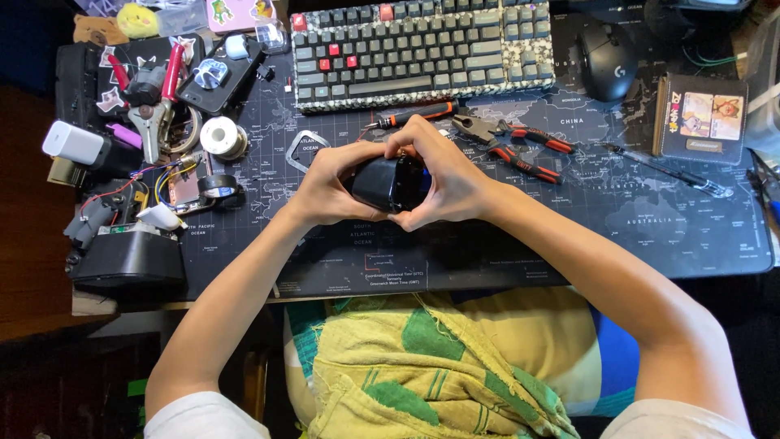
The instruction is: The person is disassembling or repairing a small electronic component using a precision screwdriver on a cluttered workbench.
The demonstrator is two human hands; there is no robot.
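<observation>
Cluttered worktop (487, 260) under a dark map-print mat. Left hand (325, 187) and right hand (451, 183), fingers wrapped tight, clasp a small black casing (390, 185) between them, held just above the mat. Red-handled pliers (520, 150) lie beyond, then keyboard (422, 49) and mouse (605, 57).

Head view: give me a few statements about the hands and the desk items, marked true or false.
1. Both hands grip the black rounded device. True: the left hand and right hand wrap it from either side.
2. The red-handled pliers are held in the right hand. False: they lie on the desk mat, beside that hand.
3. The keyboard lies beyond the hands. True.
4. The black mouse sits left of the keyboard. False: it sits to its right.
5. The solder spool rests on the person's lap. False: it lies on the mat, left of the hands.
</observation>
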